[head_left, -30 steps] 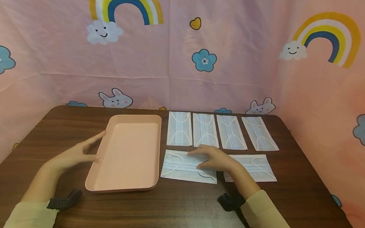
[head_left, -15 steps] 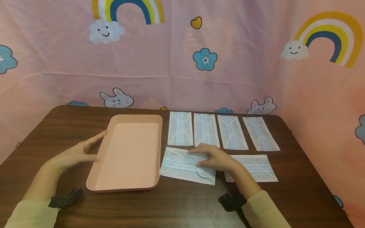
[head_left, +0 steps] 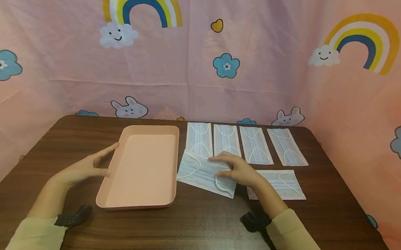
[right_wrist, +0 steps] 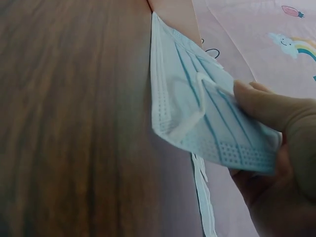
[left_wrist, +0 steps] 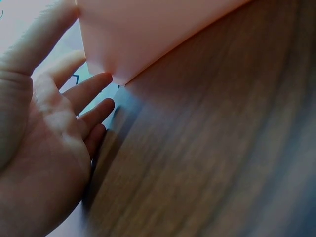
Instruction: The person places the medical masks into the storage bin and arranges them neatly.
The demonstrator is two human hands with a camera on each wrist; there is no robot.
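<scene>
Pinching a blue face mask (head_left: 205,173) at its right end, right hand (head_left: 240,171) holds it tilted, far edge lifted off the surface (head_left: 196,229), left end beside the pink tray (head_left: 141,167). Left hand (head_left: 84,168), grip wide, fingers straight, touches the tray's left wall.

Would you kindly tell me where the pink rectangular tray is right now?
In the head view, the pink rectangular plastic tray lies left of centre on the dark wooden table, between the left hand touching its left rim and the pale blue face masks.
</scene>
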